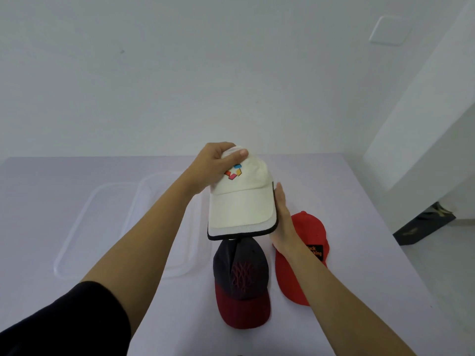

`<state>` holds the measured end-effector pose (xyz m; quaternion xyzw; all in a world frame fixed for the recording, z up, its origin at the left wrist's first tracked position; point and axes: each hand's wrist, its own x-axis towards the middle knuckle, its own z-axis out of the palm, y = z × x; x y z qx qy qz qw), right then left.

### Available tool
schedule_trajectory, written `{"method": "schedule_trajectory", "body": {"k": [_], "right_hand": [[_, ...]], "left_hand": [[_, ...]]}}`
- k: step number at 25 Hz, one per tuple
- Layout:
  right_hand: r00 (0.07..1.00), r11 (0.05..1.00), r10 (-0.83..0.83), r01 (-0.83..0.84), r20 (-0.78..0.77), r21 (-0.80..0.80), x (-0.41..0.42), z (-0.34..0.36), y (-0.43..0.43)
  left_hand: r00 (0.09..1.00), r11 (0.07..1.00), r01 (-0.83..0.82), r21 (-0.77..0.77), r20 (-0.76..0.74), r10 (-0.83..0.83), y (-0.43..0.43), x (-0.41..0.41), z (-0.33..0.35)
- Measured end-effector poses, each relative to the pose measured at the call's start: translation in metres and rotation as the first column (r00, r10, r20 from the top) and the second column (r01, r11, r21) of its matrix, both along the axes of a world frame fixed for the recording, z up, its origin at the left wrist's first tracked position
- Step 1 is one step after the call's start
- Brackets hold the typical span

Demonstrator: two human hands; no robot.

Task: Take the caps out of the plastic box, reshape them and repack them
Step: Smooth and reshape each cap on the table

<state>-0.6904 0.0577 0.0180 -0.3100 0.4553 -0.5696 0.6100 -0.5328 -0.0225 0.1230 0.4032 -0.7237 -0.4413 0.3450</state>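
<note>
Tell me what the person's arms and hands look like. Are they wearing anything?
Both hands are bare: no gloves, rings or watch show on the left hand or the right hand. The left arm has a black sleeve pushed up near the elbow. No sleeve shows on the right arm.

White cap (241, 199) held aloft; navy-maroon cap (241, 281) and red cap (305, 253) lie beside clear box (77, 227).

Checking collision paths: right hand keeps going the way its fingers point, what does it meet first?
Right hand lies along the white cap's brim edge, fingers pointing away toward the wall. Nothing shows ahead except bare table, then the wall; depth is unclear.
</note>
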Motion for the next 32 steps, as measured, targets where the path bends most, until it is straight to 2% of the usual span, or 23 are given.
{"method": "schedule_trajectory", "body": {"k": [2,3,5,7,8,9,10,11,12,13,14,15,17,20,22,24,26,29,30,32], "right_hand": [[0.942,0.991,0.131,-0.124,0.308,-0.041,0.005,0.011,0.0],[0.903,0.983,0.181,-0.177,0.39,-0.048,0.007,0.015,0.002],[0.868,0.97,0.242,-0.233,0.433,-0.076,0.011,0.016,0.003],[0.862,0.975,0.221,-0.205,0.456,-0.086,0.013,0.013,0.002],[0.861,0.981,0.192,-0.172,0.471,-0.085,0.013,0.012,0.001],[0.858,0.986,0.167,-0.137,0.487,-0.097,0.012,0.012,-0.001],[0.852,0.987,0.152,-0.107,0.502,-0.117,0.011,0.013,-0.003],[0.843,0.988,0.135,-0.077,0.52,-0.132,0.009,0.015,-0.004],[0.84,0.99,0.111,-0.046,0.531,-0.135,0.006,0.017,-0.006],[0.84,0.991,0.086,-0.016,0.536,-0.133,0.003,0.019,-0.008],[0.84,0.992,0.07,0.0,0.538,-0.129,0.0,0.021,-0.01],[0.844,0.992,0.063,0.004,0.533,-0.123,-0.002,0.021,-0.011],[0.857,0.995,0.058,-0.006,0.512,-0.102,-0.006,0.023,-0.014],[0.9,0.995,0.097,-0.08,0.424,-0.057,-0.009,0.025,-0.016],[0.922,0.987,0.147,-0.158,0.358,0.003,-0.004,0.025,-0.01],[0.878,0.986,0.133,-0.164,0.459,0.029,0.006,0.023,-0.001],[0.816,0.996,0.019,-0.064,0.578,0.057,0.015,0.022,0.005],[0.784,0.984,-0.147,0.051,0.603,0.173,0.017,0.017,0.009],[0.775,0.978,-0.173,0.064,0.608,0.197,0.016,0.014,0.011],[0.772,0.973,-0.189,0.066,0.607,0.22,0.015,0.011,0.014]], "left_hand": [[0.996,0.995,-0.038,-0.094,0.078,0.046,-0.003,-0.007,-0.003],[0.985,0.982,-0.069,-0.176,0.141,0.094,-0.007,-0.009,-0.007],[0.948,0.92,-0.095,-0.38,0.249,0.201,-0.013,-0.011,-0.015],[0.917,0.812,-0.11,-0.573,0.257,0.306,-0.013,-0.013,-0.02],[0.915,0.784,-0.13,-0.606,0.231,0.331,-0.011,-0.015,-0.023],[0.919,0.792,-0.181,-0.583,0.187,0.347,-0.008,-0.018,-0.026],[0.925,0.839,-0.27,-0.472,0.116,0.363,-0.008,-0.019,-0.034],[0.929,0.906,-0.345,-0.246,0.045,0.366,-0.006,-0.017,-0.038],[0.937,0.936,-0.343,0.083,-0.037,0.347,-0.004,-0.014,-0.045],[0.946,0.887,-0.237,0.396,-0.113,0.303,0.001,-0.012,-0.051],[0.953,0.804,-0.079,0.59,-0.193,0.236,0.006,-0.009,-0.057],[0.946,0.753,0.04,0.657,-0.266,0.183,0.012,-0.007,-0.064],[0.88,0.722,0.141,0.677,-0.42,0.222,0.02,-0.005,-0.068],[0.717,0.696,0.229,0.68,-0.602,0.352,0.023,-0.004,-0.075],[0.625,0.704,0.287,0.649,-0.684,0.376,0.022,-0.004,-0.083],[0.588,0.717,0.3,0.63,-0.714,0.381,0.022,-0.003,-0.093],[0.633,0.719,0.285,0.634,-0.688,0.356,0.024,-0.002,-0.097],[0.816,0.761,0.055,0.647,-0.468,0.339,0.021,-0.001,-0.096],[0.835,0.788,-0.076,0.611,-0.392,0.385,0.018,0.001,-0.093],[0.863,0.885,-0.267,0.381,-0.313,0.395,0.007,0.01,-0.083]]}}
